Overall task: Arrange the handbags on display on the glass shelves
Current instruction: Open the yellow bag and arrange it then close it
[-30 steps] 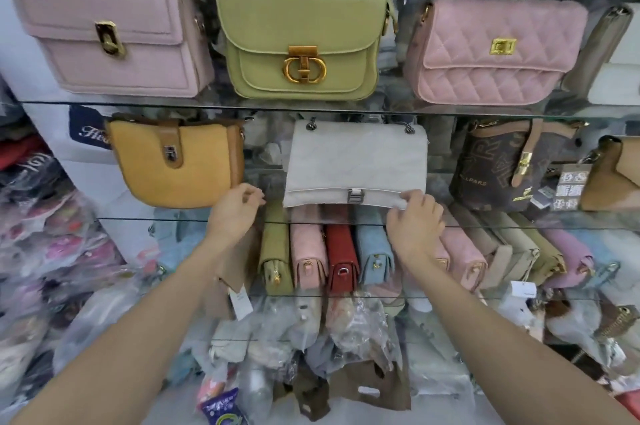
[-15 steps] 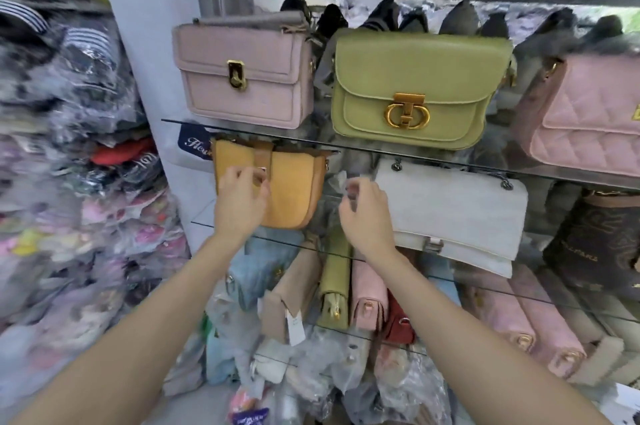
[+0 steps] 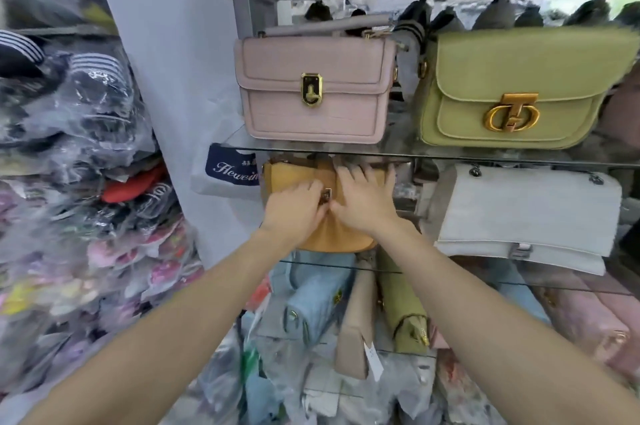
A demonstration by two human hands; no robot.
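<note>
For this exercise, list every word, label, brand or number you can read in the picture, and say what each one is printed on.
"Hewein", cut off by the mustard-yellow leather handbag: white script on the navy panel of the white plastic bag.
Small characters above that script: too small to read.
White paper tag on the beige handbag: print too blurred to read.

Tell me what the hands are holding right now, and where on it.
Both hands are on the front of the mustard-yellow leather handbag: left hand and right hand meet at its small metal clasp. A firm grip cannot be told.
</note>
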